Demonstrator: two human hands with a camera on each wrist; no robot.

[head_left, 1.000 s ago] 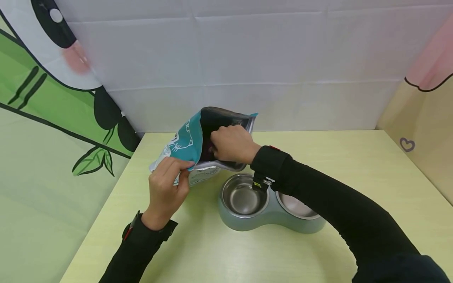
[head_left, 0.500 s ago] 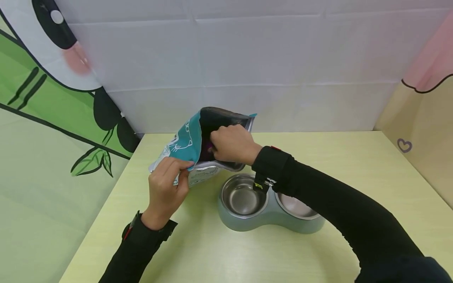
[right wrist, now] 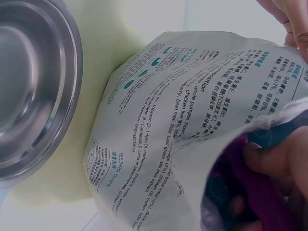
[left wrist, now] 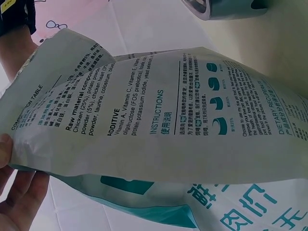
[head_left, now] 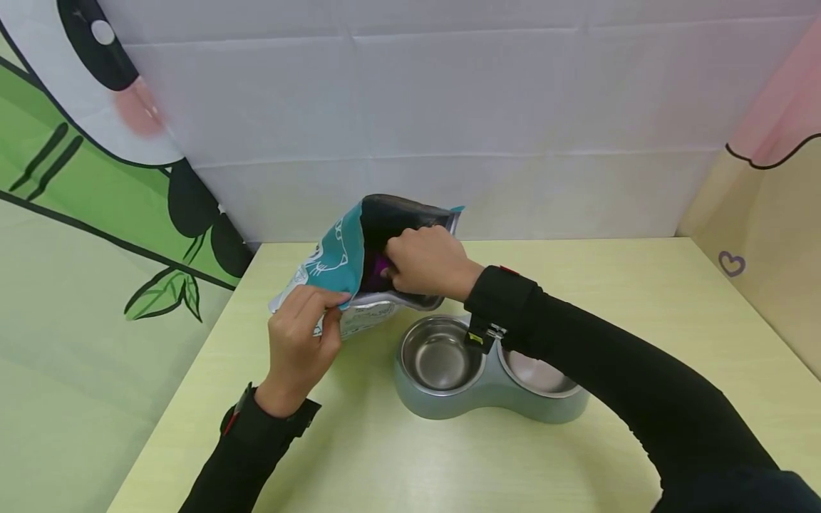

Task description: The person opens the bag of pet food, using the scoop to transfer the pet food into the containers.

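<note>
We find the left hand [head_left: 303, 335] pinching the bag [head_left: 332, 258] at near left. The right hand [head_left: 428, 261] — inside — holds a purple object [right wrist: 262, 198].

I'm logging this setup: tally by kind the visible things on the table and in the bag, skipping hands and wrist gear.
Teal-and-white bag: 1
Metal bowls: 2
Grey-green bowl stand: 1
Purple item in the bag: 1
Total: 5
</note>
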